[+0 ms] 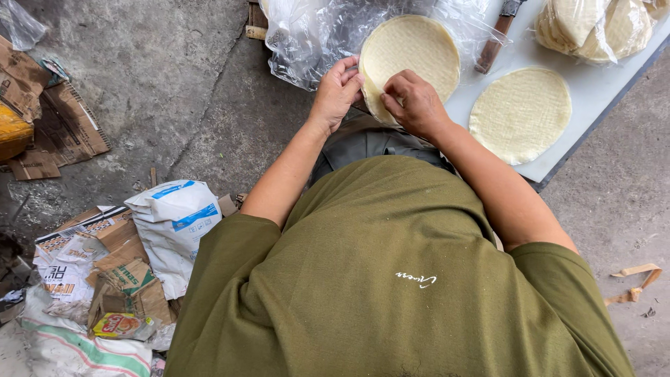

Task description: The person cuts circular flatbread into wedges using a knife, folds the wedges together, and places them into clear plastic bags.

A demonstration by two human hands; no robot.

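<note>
Rough grey concrete floor (174,84) is seen around a white board (600,91), whose far and right parts are cut off by the frame. Nearest, left of the board, flattened cardboard and one white sack (174,223) are piled. At the board's near left corner, one round pale wafer stack (412,59) is pinched at its edge by the left hand (336,94) and the right hand (415,105), half inside a clear plastic bag (314,35); its layer count cannot be made out. One loose disc (520,115) lies flat on the board. Farther, one knife (497,35) is partly cropped, and one bagged bundle of discs (597,28) is cut off.
</note>
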